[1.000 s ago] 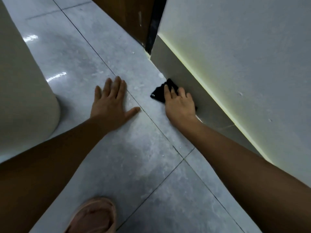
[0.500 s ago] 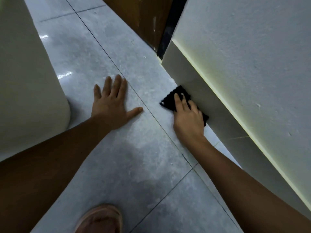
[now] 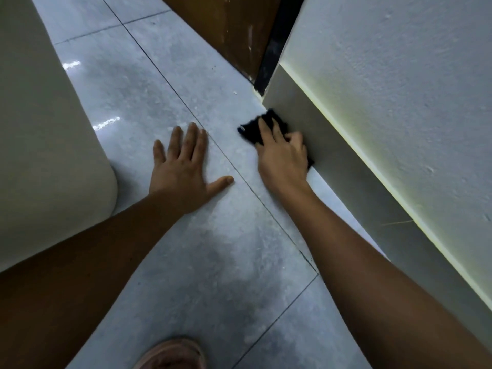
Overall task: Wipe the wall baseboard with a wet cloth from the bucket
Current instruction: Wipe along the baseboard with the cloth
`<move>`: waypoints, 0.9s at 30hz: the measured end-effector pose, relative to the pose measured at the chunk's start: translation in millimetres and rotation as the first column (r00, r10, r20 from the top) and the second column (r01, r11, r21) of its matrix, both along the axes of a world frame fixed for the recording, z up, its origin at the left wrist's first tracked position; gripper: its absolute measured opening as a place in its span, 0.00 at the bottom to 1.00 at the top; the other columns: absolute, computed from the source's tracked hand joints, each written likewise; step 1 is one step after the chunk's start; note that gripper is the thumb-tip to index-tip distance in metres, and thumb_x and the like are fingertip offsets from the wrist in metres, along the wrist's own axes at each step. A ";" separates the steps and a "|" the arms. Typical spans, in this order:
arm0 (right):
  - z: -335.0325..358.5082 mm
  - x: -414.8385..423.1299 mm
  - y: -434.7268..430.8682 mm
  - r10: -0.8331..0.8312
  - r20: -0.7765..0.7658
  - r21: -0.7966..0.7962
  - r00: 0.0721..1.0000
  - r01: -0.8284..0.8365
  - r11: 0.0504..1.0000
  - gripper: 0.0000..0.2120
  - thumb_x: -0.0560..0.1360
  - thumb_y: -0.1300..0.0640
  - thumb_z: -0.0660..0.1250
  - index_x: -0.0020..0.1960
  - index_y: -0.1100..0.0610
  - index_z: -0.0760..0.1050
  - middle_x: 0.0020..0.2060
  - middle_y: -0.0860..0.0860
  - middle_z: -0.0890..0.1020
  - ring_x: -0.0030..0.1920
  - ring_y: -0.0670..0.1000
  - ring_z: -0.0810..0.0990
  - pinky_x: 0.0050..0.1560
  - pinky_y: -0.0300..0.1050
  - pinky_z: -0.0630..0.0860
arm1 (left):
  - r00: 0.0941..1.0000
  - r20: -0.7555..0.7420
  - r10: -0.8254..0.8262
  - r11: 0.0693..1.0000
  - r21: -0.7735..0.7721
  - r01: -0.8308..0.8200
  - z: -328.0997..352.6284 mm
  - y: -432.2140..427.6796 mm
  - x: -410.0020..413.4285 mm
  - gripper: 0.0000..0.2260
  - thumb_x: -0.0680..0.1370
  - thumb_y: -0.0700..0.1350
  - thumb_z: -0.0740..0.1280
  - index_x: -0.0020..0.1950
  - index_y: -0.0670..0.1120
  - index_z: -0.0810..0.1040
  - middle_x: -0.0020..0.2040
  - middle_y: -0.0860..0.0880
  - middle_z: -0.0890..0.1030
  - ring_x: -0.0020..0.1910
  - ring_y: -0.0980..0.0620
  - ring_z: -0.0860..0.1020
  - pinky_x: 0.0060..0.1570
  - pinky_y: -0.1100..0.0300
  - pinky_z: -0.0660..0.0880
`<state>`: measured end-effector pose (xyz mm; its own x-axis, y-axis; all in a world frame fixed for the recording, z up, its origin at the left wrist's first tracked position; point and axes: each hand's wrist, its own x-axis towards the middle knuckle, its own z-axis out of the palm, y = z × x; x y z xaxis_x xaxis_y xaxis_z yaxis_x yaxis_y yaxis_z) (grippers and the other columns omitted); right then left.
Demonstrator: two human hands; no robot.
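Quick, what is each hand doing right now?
Left hand: open, flat on the floor, holding nothing.
Right hand: pressing the black cloth against the baseboard.

grey tiled floor [image 3: 186, 75], brown door [image 3: 226, 27], pink shoe [image 3: 170, 354]

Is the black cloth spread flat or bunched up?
Bunched: the black cloth is crumpled under the right hand, pressed against the baseboard.

Pale grey floor tiles [image 3: 165, 83] with thin dark grout lines fill the middle, glossy enough to show small white glints of light toward nine o'clock. A rough, textured white wall [image 3: 399, 75] rises from one to four o'clock. A brown wooden door [image 3: 226, 27] stands at twelve o'clock. A rounded cream column [image 3: 40, 142] bulks at nine o'clock.
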<state>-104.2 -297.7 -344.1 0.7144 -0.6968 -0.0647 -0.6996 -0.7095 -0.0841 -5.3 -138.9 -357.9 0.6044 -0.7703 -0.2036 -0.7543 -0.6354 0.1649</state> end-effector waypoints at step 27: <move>5.8 45.8 -13.7 0.115 -0.087 0.023 0.990 -0.114 0.993 0.27 0.79 0.57 0.52 0.76 0.45 0.53 0.77 0.48 0.56 0.67 0.59 0.61 0.63 0.53 0.63 | 1.000 -0.001 -0.027 0.998 0.063 0.027 4.4 -0.2 3.5 0.50 0.67 0.77 0.43 0.77 0.46 0.34 0.78 0.47 0.35 0.76 0.44 0.35 0.74 0.41 0.42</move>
<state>-58.4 -311.4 -338.3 0.7803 -0.6089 -0.1427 -0.6192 -0.7842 -0.0393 -1.8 -139.1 -353.5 0.5837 -0.7717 -0.2523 -0.7711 -0.6243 0.1255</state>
